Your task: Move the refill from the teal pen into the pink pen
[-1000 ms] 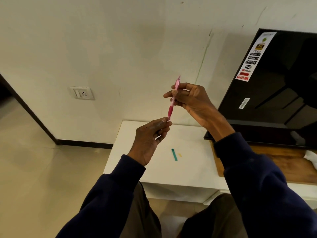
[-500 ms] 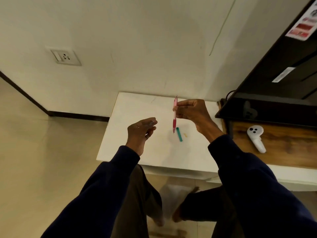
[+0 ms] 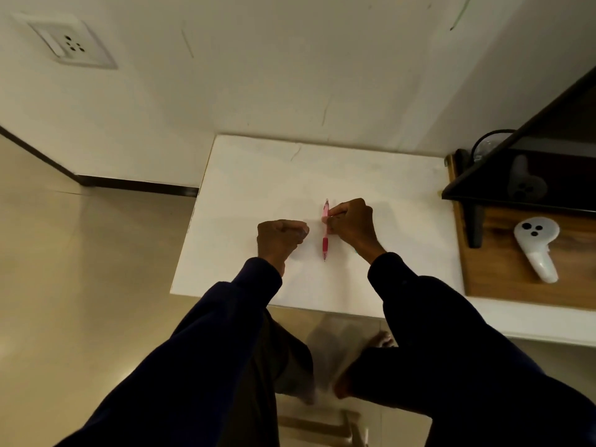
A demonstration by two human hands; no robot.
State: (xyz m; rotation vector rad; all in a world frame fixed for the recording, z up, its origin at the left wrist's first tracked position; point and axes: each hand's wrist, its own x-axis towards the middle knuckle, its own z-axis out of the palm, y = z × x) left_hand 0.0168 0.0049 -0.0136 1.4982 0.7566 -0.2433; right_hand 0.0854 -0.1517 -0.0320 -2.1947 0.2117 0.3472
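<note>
Right hand (image 3: pixel 350 225) pinching the pink pen (image 3: pixel 325 232) upright, tip down over the white table (image 3: pixel 245 175), left hand (image 3: pixel 280 237) curled into a closed fist just beside it, contents unclear

white counter (image 3: pixel 251 175) bare left, behind and in front of both hands. right side blocked: dark shelf (image 3: pixel 503 175) overhangs the wood board (image 3: pixel 493 272), white controller (image 3: pixel 537 250) lying on it. wall (image 3: pixel 290 75) bounds the back.

Left hand (image 3: pixel 280 237) curled in a fist, apparently empty; right hand (image 3: pixel 350 222) pinching closed.
</note>
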